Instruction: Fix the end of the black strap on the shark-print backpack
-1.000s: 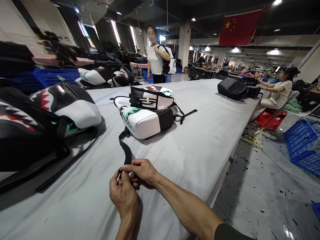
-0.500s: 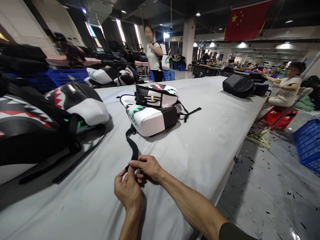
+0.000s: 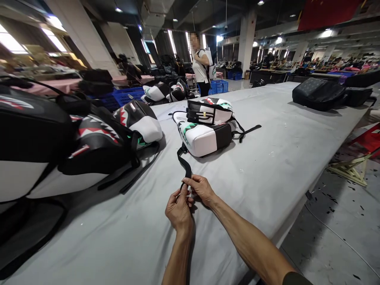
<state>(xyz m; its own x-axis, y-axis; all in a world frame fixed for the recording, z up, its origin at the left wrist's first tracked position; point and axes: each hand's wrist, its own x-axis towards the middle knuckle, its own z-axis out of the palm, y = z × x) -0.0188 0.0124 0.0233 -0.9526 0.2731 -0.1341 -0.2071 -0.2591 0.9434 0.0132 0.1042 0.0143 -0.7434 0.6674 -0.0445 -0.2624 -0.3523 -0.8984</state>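
Observation:
A black-and-white backpack (image 3: 204, 140) with green and red jagged teeth lies on the pale covered table (image 3: 255, 166). From its near left corner a black webbing strap (image 3: 185, 164) runs toward me. My left hand (image 3: 179, 209) pinches the strap's near end between thumb and fingers. Just beyond, my right hand (image 3: 202, 190) grips the same strap with thumb and forefinger, the two hands almost touching. The very tip of the strap is hidden by my fingers. A second strap (image 3: 249, 130) trails off the backpack's right side.
More shark-tooth backpacks (image 3: 95, 142) are heaped on the left, their straps trailing over the table. Black bags (image 3: 319, 94) lie at the far right. A person in a white top (image 3: 200, 65) stands beyond the table by blue crates (image 3: 218, 86). Scraps litter the floor at right.
My view has turned left, so everything appears shifted right and more of the left-hand backpacks shows. Both hands keep hold of the strap in nearly the same pose.

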